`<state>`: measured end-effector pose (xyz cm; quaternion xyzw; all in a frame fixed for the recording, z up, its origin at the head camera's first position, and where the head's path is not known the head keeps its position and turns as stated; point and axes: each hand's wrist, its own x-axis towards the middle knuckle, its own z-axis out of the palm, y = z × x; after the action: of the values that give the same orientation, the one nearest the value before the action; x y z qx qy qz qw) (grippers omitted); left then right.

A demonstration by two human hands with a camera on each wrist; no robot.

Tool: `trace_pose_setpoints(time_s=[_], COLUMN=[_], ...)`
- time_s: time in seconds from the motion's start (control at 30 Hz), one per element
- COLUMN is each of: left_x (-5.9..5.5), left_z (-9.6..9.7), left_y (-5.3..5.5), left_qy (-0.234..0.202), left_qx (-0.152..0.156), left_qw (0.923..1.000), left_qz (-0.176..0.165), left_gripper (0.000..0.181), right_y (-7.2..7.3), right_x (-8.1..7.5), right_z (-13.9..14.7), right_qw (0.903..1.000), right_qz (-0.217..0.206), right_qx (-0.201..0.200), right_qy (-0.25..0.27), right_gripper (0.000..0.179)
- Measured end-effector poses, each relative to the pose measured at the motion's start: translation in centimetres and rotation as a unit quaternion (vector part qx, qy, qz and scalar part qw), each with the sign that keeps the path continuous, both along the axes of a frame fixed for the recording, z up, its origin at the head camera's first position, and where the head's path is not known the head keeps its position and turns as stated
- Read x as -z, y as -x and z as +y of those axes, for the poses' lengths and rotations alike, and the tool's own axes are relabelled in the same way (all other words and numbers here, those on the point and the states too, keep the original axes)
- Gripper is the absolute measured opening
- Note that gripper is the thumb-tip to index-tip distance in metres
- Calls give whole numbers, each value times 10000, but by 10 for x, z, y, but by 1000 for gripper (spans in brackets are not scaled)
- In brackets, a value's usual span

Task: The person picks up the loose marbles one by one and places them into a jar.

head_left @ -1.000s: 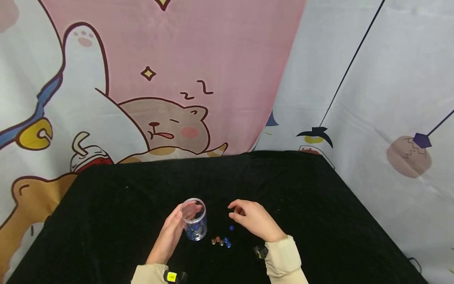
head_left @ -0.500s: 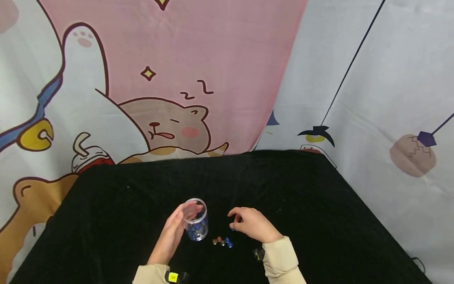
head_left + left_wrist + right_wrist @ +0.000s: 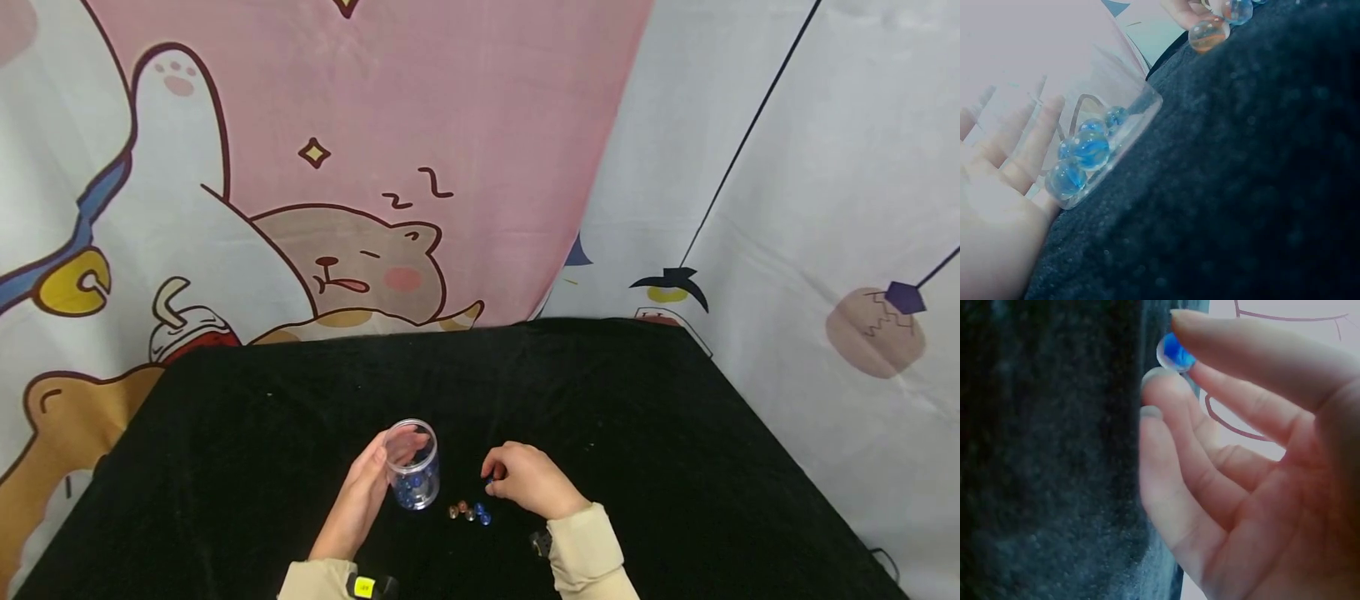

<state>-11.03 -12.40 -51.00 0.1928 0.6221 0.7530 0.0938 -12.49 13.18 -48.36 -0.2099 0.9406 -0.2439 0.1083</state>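
My left hand [image 3: 362, 494] grips a clear plastic jar [image 3: 414, 471] from its left side, fingers behind the wall. Several blue marbles [image 3: 1090, 149] lie at the bottom of the jar, which rests on the black cloth and looks slightly tilted in the head view. To the right, my right hand [image 3: 534, 481] pinches a blue marble [image 3: 1175, 352] between thumb and fingers, close to the cloth. Between the hands lies a small group of loose marbles: brownish-orange and clear ones [image 3: 462, 507] on the left, blue ones [image 3: 482, 514] on the right.
A black cloth [image 3: 315, 400] covers the table. Behind it hangs a printed curtain [image 3: 487, 125] with cartoon animals. Each wrist wears a small dark camera strap [image 3: 367, 587] beside a cream sleeve [image 3: 588, 546].
My right hand has moved down and toward me onto the lone blue marble and now pinches it. The left hand and jar have hardly moved.
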Motion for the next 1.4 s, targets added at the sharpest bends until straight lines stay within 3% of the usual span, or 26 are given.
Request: trace_pose_setpoints(time_s=[0.47, 0.67, 0.9, 1.2, 1.4], left_x=[-6, -7, -6, -4, -1], left_z=[2, 2, 2, 1, 1], left_y=[-1, -2, -2, -1, -1], left_qy=[98, 79, 53, 3, 50], left_qx=[-41, -13, -4, -62, -34], left_qw=[9998, 9997, 9997, 9999, 10000], left_qz=[-196, -210, -247, -140, -31], left_gripper=[40, 41, 40, 40, 42], right_y=[-1, 1, 0, -2, -7], right_x=[-1, -3, -11, -17, -23], right_z=[4, 1, -5, -15, -25], right_qw=[9980, 9975, 9920, 9725, 9520], right_qz=[-231, 212, 626, 1490, 1341], right_qx=[437, 534, 605, 756, 955], right_qy=[391, 404, 920, 1626, 2582], right_gripper=[4, 8, 14, 14, 16])
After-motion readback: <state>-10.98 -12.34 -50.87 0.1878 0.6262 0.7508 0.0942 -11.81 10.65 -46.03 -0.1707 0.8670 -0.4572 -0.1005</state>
